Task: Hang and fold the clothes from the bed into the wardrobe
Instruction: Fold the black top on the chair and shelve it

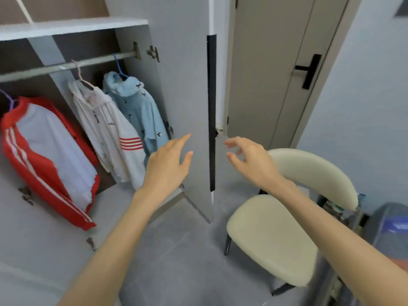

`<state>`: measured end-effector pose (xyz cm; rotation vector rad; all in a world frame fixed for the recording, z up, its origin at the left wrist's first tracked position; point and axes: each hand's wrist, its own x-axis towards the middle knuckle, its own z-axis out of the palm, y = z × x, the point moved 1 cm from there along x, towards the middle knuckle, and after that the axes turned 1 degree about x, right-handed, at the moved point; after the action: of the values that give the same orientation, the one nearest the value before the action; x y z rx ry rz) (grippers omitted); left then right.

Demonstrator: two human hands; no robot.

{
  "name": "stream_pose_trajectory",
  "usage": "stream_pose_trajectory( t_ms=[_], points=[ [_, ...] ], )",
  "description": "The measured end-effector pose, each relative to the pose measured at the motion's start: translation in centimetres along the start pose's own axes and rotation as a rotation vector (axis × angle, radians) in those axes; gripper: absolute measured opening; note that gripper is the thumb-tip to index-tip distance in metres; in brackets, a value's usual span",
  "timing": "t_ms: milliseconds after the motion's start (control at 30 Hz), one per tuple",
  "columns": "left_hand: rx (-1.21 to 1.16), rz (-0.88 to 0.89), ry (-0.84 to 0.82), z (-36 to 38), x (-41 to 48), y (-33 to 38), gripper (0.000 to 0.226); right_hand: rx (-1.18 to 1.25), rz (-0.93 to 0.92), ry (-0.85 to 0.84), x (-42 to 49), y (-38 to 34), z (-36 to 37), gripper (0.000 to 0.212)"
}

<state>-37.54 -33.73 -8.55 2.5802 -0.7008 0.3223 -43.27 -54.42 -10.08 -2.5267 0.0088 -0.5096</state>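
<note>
Evidently empty, fingers apart, the left hand (170,164) and right hand (249,160) should probably grip the wardrobe door handle (211,111) squarely.

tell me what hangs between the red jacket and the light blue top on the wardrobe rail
A white top with red stripes hangs between them, shown in the head view.

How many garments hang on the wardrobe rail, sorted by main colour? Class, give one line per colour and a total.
Red and white jacket: 1
White shirt: 1
Light blue top: 1
Total: 3
</note>
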Motion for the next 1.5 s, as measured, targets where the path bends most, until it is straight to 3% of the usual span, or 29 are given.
stream_pose_trajectory(
  t_ms=[333,700,1033,1233,1367,1500],
  points=[
    [-0.104,0.286,-0.269,13.6,-2.9,19.6,0.049,-0.031,0.446,0.084,-19.7,15.9,-9.1,0.029],
    [-0.223,0.604,-0.576,25.9,-6.7,35.8,0.048,-0.092,0.871,0.263,-35.2,23.5,-14.3,0.032],
    [-0.262,0.884,-0.917,35.6,-10.5,40.9,0.048,-0.130,1.466,0.404,-45.8,30.0,-10.6,0.043],
    [-0.212,0.945,-1.061,40.4,-12.8,41.3,0.048,0.066,1.731,0.492,-48.5,35.4,-8.5,0.056],
    [-0.193,0.989,-1.081,42.5,-13.2,40.8,0.047,0.090,1.760,0.564,-49.4,37.9,-7.4,0.047],
    [-0.210,1.010,-1.071,43.4,-13.6,40.7,0.048,0.101,1.628,0.699,-49.9,37.2,-6.7,0.024]
  ],
)
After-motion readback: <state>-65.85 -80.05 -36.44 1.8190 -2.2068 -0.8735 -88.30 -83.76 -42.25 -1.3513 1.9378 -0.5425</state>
